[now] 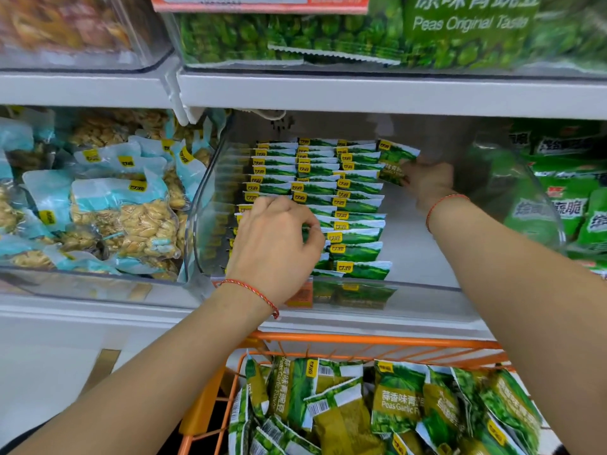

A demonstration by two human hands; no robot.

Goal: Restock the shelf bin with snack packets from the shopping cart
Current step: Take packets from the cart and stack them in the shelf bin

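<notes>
Both of the person's arms reach into the clear shelf bin [423, 284] on the middle shelf, where green snack packets [356, 221] stand on edge in three tidy rows running from the front wall to the back. The left hand [276, 244] sits over the left and middle rows near the front, its fingers curled down onto the tops of the packets; it seems to pinch one or two between thumb and fingertips, though the back of the hand hides the contact. The right hand [427, 182] is deep in the bin at the far end of the right-hand row, gripping a single green packet [395, 159] by its lower edge and holding it upright and slightly tilted, just beside the last packets in that row. The right part of the bin floor is bare white. Each wrist carries a thin red string bracelet [254, 292]. Below the shelf, the orange shopping cart [377, 339] stands against the unit, with loose pea packets [399, 405] heaped in it, some marked Peas Garlic. A neighbouring bin [98, 277] to the left holds pale blue bags of nuts, and another on the right holds green bags.
</notes>
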